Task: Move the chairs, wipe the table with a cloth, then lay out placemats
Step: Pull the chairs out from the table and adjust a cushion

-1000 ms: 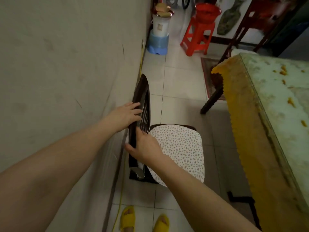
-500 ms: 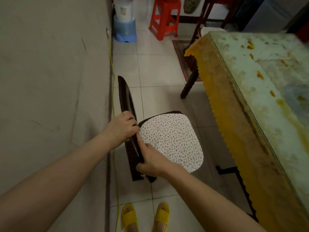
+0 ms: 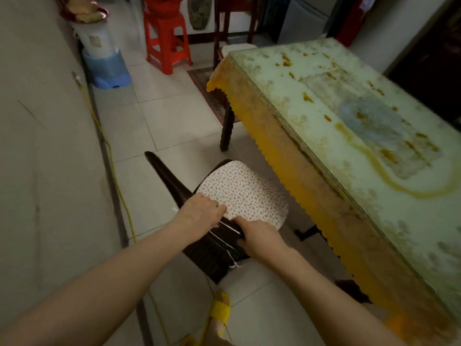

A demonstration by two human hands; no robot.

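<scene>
We've got both hands on the chair (image 3: 167, 176): left hand (image 3: 203, 212) and right hand (image 3: 259, 236) curled round the backrest's top rail, side by side, probably so we can haul it as one piece. It sits just beside the table (image 3: 294, 86), cushion (image 3: 244, 196) facing the table's yellow-fringed edge. Guessing it needs clearing away before the stained top gets wiped.

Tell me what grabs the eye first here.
The left hand and right hand grip the backrest of a dark chair with a floral seat cushion, in the middle foreground. To the right, the table has a yellow scalloped edge and orange stains on its top. A bright red stool stands at the far end.
</scene>
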